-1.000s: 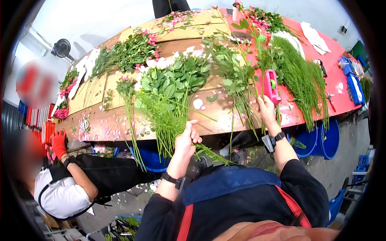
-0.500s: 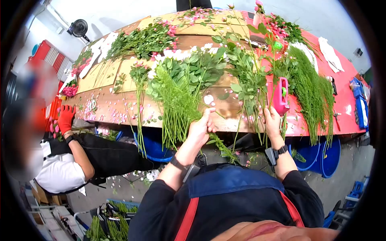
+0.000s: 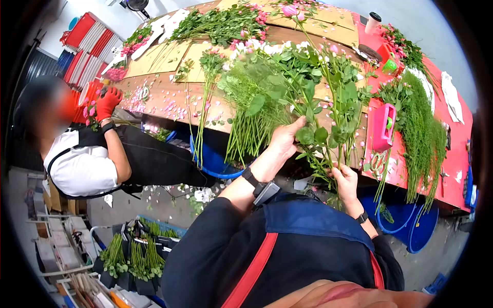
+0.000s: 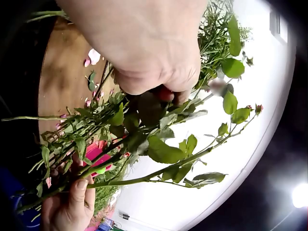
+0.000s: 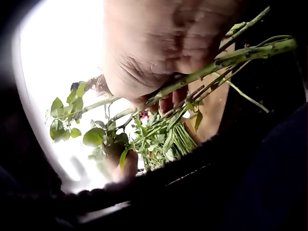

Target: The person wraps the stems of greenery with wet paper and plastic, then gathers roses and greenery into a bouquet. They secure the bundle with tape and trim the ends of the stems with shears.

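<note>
My right hand [image 3: 345, 182] grips the lower stems of a few leafy roses [image 3: 336, 105], which rise over the table with a pink bloom [image 3: 290, 11] at the top. Close by on the left, my left hand [image 3: 287, 134] reaches in among the leaves. In the left wrist view its fingers curl round leafy stems, partly hidden by foliage. A thick stem [image 5: 260, 53] crosses my right palm in the right wrist view. Just left of my left hand lies a bundle of feathery greenery [image 3: 246, 131], with leafy white roses behind it.
A pink tape dispenser [image 3: 381, 128] and scissors [image 3: 377, 163] lie right of the roses, beside more feathery greenery [image 3: 426, 143]. Blue bins [image 3: 395, 218] stand under the table edge. Another person in red gloves [image 3: 108, 102] works at the left. A cup [image 3: 373, 23] stands at the back.
My left hand has moved from beside the feathery bundle to the rose leaves near my right hand. The roses have come nearer to me. The view has turned left.
</note>
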Demonstrator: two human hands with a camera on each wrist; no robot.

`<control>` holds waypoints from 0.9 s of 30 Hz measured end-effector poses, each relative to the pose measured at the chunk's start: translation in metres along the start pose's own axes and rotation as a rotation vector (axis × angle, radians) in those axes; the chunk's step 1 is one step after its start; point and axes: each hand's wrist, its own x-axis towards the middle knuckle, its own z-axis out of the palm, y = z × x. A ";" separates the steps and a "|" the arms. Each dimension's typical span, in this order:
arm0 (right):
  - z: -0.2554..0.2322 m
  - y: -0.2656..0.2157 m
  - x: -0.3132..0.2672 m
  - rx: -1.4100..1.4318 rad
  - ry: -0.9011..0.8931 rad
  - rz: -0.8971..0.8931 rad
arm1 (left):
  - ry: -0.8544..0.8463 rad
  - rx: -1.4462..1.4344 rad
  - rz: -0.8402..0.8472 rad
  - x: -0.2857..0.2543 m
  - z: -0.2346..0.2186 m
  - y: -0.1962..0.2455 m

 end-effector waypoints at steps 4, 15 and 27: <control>0.004 -0.002 -0.006 0.019 -0.015 0.071 | -0.084 0.084 0.051 0.004 -0.028 -0.006; 0.012 0.007 -0.014 -0.049 -0.057 0.184 | -0.098 0.081 -0.065 -0.014 -0.041 -0.010; 0.014 0.011 -0.008 -0.114 -0.183 0.239 | -0.017 0.133 -0.021 -0.005 -0.069 -0.018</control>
